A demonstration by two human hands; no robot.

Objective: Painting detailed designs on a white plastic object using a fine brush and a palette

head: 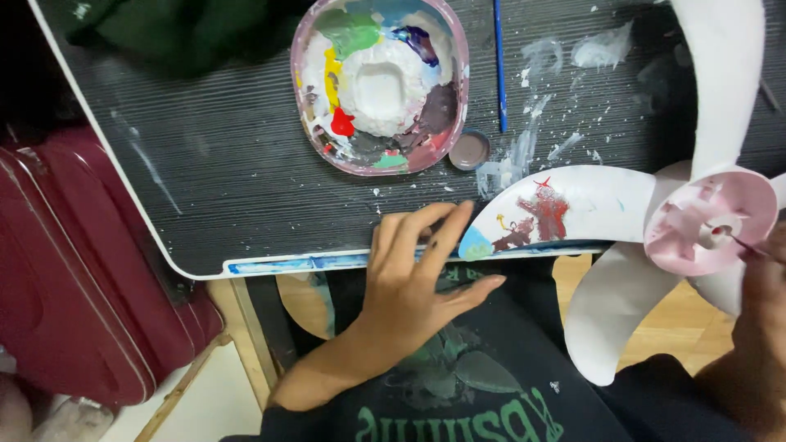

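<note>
A dark ribbed table (229, 164) with a pale, blue-smeared near edge carries a paint-filled palette dish (379, 82) at its far middle. Just right of the dish lie a small round cap (470, 151) and a thin blue brush (499, 65). White paint smears (602, 47) mark the far right, and dark green cloth (176, 33) lies far left.

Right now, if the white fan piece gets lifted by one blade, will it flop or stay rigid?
Probably rigid: the fan blades keep their curved shape though they overhang the table edge. It looks like thin plastic, so likely light. Wet paint on the pink hub may smear. The left hand steadies one blade tip.
</note>
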